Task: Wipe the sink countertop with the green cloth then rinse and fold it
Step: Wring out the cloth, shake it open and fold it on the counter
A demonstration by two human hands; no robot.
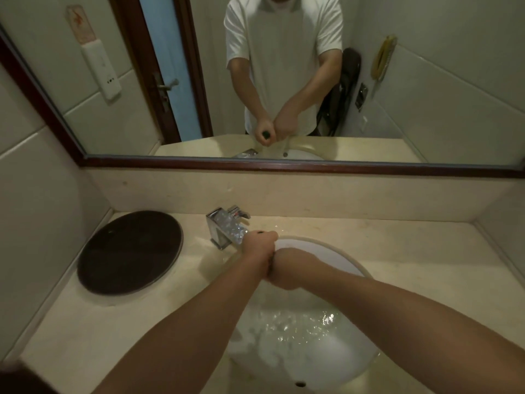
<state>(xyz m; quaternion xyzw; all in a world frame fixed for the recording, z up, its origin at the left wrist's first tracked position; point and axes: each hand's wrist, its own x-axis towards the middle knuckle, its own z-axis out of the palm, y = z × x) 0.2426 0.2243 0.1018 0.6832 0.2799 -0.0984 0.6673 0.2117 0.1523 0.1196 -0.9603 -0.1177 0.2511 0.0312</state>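
Both my hands are clenched together over the far part of the white sink basin, just right of the chrome faucet. My left hand is a fist, and a dark end of the green cloth pokes out beyond its knuckles. My right hand presses against the left from the near side, fingers closed around the same bundle. Most of the cloth is hidden inside the two fists. The mirror reflection shows the dark cloth end in the fist. Water lies rippling in the basin bottom.
A dark round tray lies on the beige countertop at the left, close to the wall. A framed mirror runs along the back above a low backsplash. The counter is wet around the faucet base.
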